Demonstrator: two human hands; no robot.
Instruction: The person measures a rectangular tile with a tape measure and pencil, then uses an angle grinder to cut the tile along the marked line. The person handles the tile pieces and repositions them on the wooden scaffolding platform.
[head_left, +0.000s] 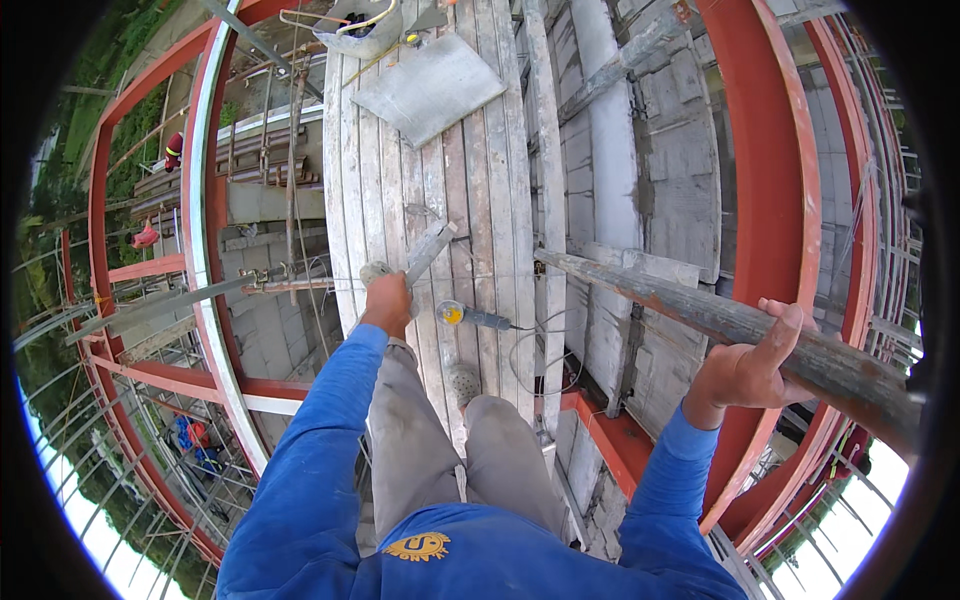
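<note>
Here's the grey bar (432, 250), just left of the middle of the frame, slanting up and to the right. The left hand (388, 302) has it by the lower end, fingers clamped round it, though the back of the hand hides most of them. Over at centre right, the right hand (745, 372) is on the rusty grey pipe (670, 302), fingers curled behind it, tips peeking over the top edge, thumb up across the near side. That pipe runs from the middle of the frame down toward the lower right.

Just below the bar, a grinder (485, 318) lies on the plank platform (508, 215), its yellow disc (452, 312) facing up, a thin cable trailing off in loops to the right. Two grey shoes (463, 382) stand on the planks, one near the left hand, one below the grinder. Up top, a flat grey sheet (430, 90) lies askew across the boards, and a pale bucket (358, 40) sits beyond it. Red beams (762, 200) rise on both sides.
</note>
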